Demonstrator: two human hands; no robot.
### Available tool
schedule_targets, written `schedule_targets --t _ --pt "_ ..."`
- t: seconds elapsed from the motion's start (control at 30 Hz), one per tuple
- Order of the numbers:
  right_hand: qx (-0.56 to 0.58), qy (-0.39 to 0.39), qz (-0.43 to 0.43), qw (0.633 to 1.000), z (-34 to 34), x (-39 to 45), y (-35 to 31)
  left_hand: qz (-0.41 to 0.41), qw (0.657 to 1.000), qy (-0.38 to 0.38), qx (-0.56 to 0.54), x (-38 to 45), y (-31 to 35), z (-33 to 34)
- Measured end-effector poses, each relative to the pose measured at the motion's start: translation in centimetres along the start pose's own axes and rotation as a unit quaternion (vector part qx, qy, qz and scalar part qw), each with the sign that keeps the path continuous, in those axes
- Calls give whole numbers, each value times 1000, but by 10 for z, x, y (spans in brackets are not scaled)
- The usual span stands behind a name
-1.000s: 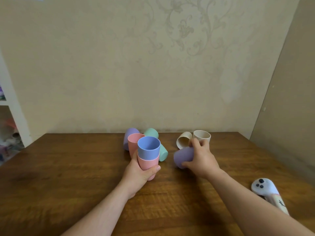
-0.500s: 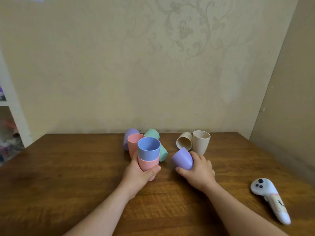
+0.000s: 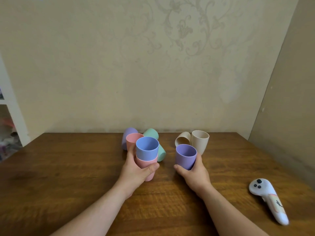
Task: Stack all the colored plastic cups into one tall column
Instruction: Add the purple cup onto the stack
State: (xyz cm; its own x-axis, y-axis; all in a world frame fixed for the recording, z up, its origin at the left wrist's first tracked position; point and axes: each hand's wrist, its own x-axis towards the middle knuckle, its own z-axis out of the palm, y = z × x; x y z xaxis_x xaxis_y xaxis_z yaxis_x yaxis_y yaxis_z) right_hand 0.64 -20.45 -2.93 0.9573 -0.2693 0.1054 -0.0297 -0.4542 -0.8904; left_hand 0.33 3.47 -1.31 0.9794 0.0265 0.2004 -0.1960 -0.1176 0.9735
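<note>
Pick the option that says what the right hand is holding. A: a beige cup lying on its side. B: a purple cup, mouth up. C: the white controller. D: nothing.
B: the right hand is wrapped around the purple cup, whose open mouth faces up, while the white controller lies untouched on the table and both beige cups stand behind, out of the hand.

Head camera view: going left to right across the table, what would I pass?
Lying purple cup → blue cup nested in a pink cup, in the left hand → purple cup in the right hand → upright beige cup → white controller.
</note>
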Motion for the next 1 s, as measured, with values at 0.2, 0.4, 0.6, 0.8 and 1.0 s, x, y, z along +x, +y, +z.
schedule_targets --t 0.2,0.4,0.6,0.8,1.0 --pt "53 -4 -5 999 1 3 0 20 999 33 -30 14 22 8" --pt "148 -2 3 989 -9 11 -30 14 998 33 -47 8 24 25" --pt "241 -3 -143 960 -19 15 -143 27 997 62 -31 4 25 33" --pt "172 -109 -173 964 12 -5 -161 67 996 45 49 6 37 37" --pt "136 -128 -149 971 37 -13 -113 100 993 39 46 12 30 41"
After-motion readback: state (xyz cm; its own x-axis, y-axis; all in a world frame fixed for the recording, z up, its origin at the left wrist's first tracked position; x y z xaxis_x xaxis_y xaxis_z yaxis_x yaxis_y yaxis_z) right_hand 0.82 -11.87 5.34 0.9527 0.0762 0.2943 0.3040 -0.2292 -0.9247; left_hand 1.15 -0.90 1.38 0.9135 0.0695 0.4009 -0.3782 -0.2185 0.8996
